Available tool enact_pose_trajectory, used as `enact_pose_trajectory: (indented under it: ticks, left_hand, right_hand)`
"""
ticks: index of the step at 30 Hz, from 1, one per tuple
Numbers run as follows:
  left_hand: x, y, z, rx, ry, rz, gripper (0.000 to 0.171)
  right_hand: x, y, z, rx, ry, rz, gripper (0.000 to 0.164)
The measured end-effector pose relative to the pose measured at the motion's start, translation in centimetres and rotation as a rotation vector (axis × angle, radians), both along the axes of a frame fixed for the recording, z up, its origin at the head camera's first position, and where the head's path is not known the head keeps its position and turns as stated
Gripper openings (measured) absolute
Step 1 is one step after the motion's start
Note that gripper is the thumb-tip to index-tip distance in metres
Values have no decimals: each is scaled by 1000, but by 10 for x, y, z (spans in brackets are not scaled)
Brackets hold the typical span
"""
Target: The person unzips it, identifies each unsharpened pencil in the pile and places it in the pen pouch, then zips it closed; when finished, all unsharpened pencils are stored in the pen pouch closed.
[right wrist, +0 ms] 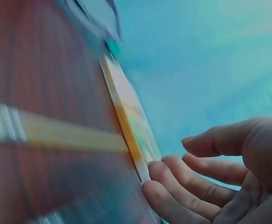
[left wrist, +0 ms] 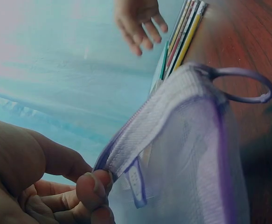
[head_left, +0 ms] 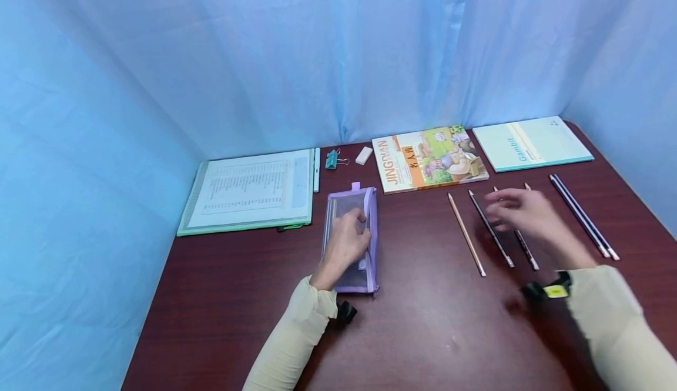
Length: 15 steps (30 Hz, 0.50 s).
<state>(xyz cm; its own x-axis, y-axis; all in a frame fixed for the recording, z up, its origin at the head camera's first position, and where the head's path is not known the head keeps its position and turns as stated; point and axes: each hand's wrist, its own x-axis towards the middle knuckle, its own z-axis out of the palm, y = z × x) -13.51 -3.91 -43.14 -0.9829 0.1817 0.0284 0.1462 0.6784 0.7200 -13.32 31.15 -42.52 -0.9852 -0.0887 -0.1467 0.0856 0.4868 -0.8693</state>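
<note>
A purple mesh zip pencil case [head_left: 373, 226] lies at the middle of the table. My left hand [head_left: 346, 241] pinches its zipped edge between thumb and fingertips; in the left wrist view the mesh case [left wrist: 191, 154] stands up from that grip, with a ring loop [left wrist: 247, 86] at its corner. My right hand [head_left: 523, 211] hovers over a row of pencils, fingers spread and loosely bent, holding nothing. Below it lie a yellow pencil [head_left: 466, 235] and dark pencils [head_left: 492, 229], partly covered by the hand. Two more pencils [head_left: 582, 214] lie side by side to its right.
Along the back are a zip document folder [head_left: 248, 191], a white pen [head_left: 317, 170], a teal binder clip [head_left: 332, 159], a white eraser [head_left: 364, 156], a picture-covered book [head_left: 431, 159] and a pale notebook [head_left: 531, 144]. Blue curtains [head_left: 317, 56] enclose the table.
</note>
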Motion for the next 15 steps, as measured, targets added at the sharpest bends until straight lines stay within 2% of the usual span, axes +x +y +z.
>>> enact_pose_trajectory:
  ticks: [2, 5, 6, 7, 8, 11, 14, 15]
  left_hand:
    - [0, -1, 0, 0, -7, 0, 15]
    - [0, -1, 1, 15, -30, -2, 16]
    - [0, -1, 1, 18, -37, -1, 17]
    - [0, -1, 1, 20, -42, -1, 17]
    - [0, -1, 1, 22, -46, -1, 17]
    - [0, -2, 2, 26, -52, 2, 18]
    - [0, -2, 3, 31, -55, 2, 18]
    - [0, -2, 3, 32, -55, 1, 18]
  right_hand:
    - [0, 33, 2, 5, 10, -27, 21]
    - [-1, 79, 4, 43, 7, -63, 28]
    - [-2, 93, 3, 79, 4, -73, 21]
    - [-3, 106, 1, 122, 3, -85, 14]
    - [-3, 118, 0, 192, 11, -93, 14]
    - [-3, 146, -5, 440, 50, -107, 35]
    - [0, 163, -10, 601, 49, -94, 38]
    - [1, 166, -12, 625, 42, -87, 38]
